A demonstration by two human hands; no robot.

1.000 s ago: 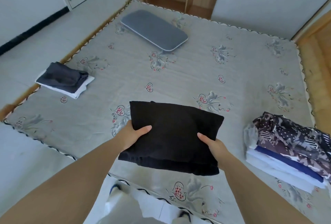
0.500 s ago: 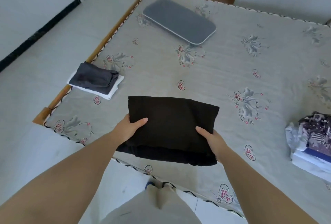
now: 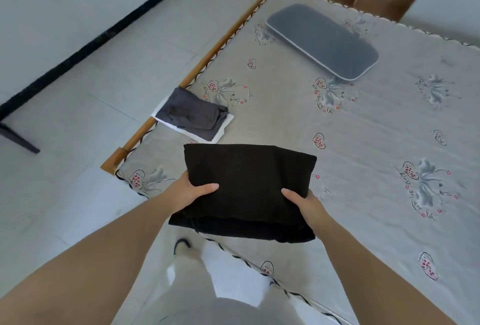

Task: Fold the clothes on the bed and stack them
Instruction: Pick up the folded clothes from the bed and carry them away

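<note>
You hold the folded black garment (image 3: 249, 184) above the near edge of the bed (image 3: 363, 129), your left hand (image 3: 191, 192) gripping its left side and your right hand (image 3: 304, 203) its right, thumbs on top. Beyond it, a folded grey garment (image 3: 192, 114) lies on a white one (image 3: 220, 129) near the bed's left edge.

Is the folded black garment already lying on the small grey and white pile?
No, both hands hold the folded black garment short of the grey and white pile.
</note>
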